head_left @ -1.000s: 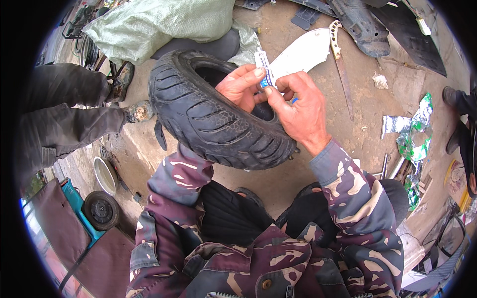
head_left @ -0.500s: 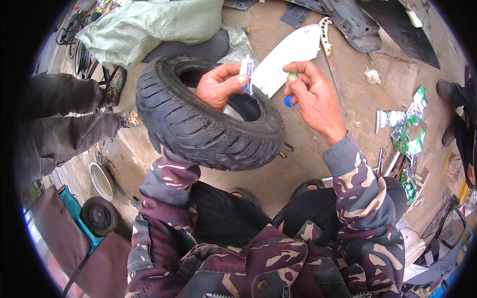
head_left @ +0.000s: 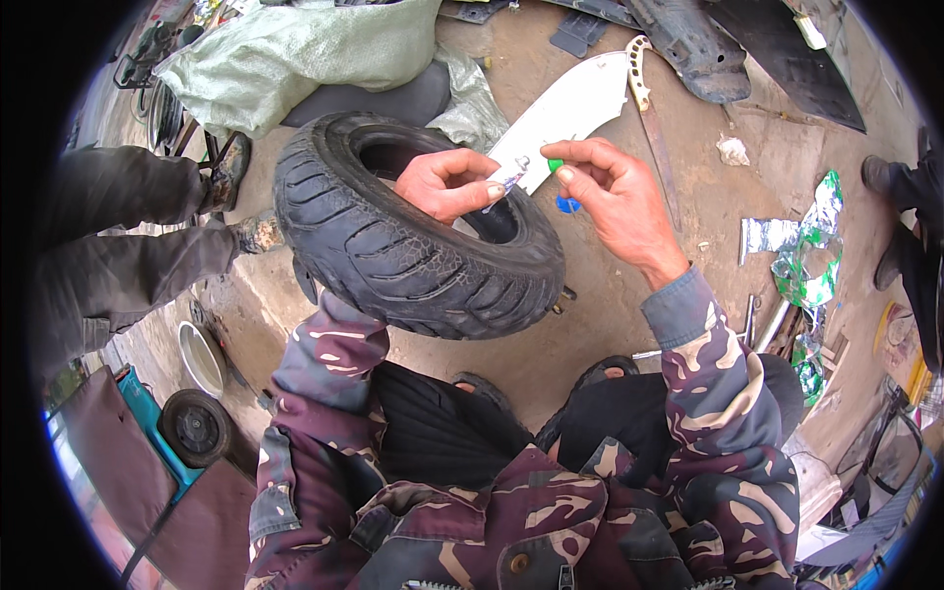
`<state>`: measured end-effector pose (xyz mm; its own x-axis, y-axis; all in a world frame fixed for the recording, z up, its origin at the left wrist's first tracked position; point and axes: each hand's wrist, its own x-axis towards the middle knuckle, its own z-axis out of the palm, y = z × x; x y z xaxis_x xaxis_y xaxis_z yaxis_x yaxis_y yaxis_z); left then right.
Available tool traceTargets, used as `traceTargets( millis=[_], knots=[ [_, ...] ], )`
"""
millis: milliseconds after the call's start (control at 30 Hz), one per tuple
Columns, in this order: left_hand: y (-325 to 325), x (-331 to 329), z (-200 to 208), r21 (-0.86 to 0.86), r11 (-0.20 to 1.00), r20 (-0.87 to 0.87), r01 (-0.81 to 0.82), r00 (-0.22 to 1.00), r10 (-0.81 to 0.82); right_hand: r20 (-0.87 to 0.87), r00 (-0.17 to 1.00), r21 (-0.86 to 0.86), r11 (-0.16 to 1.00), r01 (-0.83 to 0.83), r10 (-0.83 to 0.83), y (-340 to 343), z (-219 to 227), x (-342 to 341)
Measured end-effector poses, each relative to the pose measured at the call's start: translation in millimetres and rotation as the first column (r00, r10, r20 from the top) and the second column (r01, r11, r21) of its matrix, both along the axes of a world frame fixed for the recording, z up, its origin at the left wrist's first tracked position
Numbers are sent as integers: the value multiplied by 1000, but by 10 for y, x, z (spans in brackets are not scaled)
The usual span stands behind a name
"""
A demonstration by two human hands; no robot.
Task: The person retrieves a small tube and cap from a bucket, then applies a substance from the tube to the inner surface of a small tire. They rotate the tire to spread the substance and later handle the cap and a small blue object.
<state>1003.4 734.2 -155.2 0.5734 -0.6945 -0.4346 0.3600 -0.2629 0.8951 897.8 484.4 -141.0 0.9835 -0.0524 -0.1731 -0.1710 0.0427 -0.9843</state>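
Note:
A worn black tyre (head_left: 423,246) leans tilted in front of me, with my left forearm behind it. My left hand (head_left: 441,184) shows in the tyre's opening, closed on a small silvery squeeze tube (head_left: 509,179) between thumb and fingers. Just to the right, my right hand (head_left: 619,197) pinches a small green cap (head_left: 556,165) between thumb and fingertip, close to the tube's nozzle end but apart from it. Below the pinch, a blue cap-like piece (head_left: 567,205) shows at the curled fingers of the same hand; how it is held is partly hidden.
Beyond the hands lie a white panel (head_left: 570,108) and a pruning saw (head_left: 639,74) with a cream handle. A pale green sack (head_left: 295,64) sits at the far left, near a person's legs (head_left: 147,241). Foil packaging (head_left: 816,246) and tools lie at right, near another person's shoe (head_left: 877,177).
The tube in my left hand has tipped from upright to slanting toward the right hand. My right hand has moved slightly left and down, bringing the green cap nearer the tube.

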Motion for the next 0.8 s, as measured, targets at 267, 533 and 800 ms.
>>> traceTargets(
  millis=[267, 533, 800],
  knots=[
    [-45, -36, -73, -62, 998, 84, 24, 996, -19, -86, 996, -13, 1000, -22, 21, 0, 8, 1],
    [-23, -9, -76, -15, 996, 149, 89, 985, -86, -68, 995, -33, 997, -68, 66, 34, -42, 18],
    [-40, -14, 8, 5, 991, 295, 131, 947, -126, -75, 997, -286, 957, -49, 28, 95, -38, 38]
  ],
)
